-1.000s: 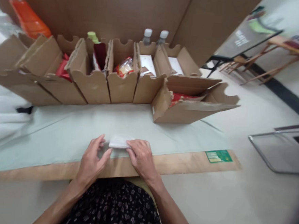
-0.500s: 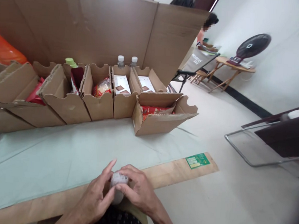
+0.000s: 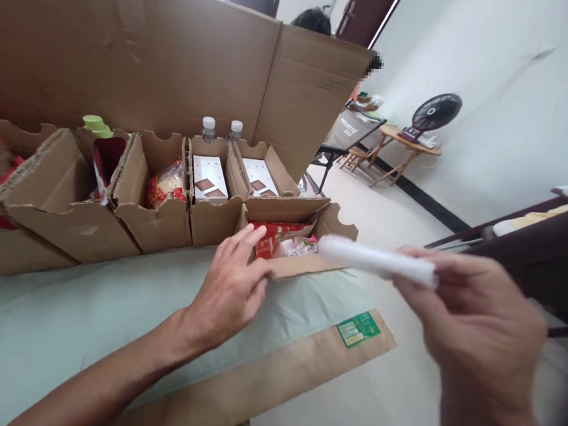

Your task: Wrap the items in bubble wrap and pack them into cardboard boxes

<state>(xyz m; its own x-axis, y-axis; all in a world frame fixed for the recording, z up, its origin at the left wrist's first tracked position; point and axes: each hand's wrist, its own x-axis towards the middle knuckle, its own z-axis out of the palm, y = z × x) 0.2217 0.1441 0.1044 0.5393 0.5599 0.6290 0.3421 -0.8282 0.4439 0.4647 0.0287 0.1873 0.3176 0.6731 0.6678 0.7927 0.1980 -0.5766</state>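
Head view, and your right hand (image 3: 482,305) has its grip closed on the near right end of a white roll (image 3: 375,259), thumb against fingers, the free end jutting left before the front carton (image 3: 304,266). It's blurred, but it looks light and soft, like wrapped paper or thin plastic: expect it to crush before it breaks, perhaps slide a touch if the skin is slick. A hold nearer the middle would balance it better; go easy on the squeeze. Over to your left hand (image 3: 233,284), at the left end of that carton, fingers spread by its opening; whether its grip closes on the cardboard, you can't tell from here. Inside lie red packets (image 3: 287,229) and a clear-wrapped packet (image 3: 301,245). Below, the desk wears a pale green cloth (image 3: 86,329), slightly creased, with a wooden near edge (image 3: 272,381) carrying a green label (image 3: 358,328). A row of cartons (image 3: 151,226) lines the far side, a cardboard screen (image 3: 153,54) behind. Far right, there's a grey chair (image 3: 351,123) and a black fan (image 3: 432,113) against a white wall (image 3: 503,144).
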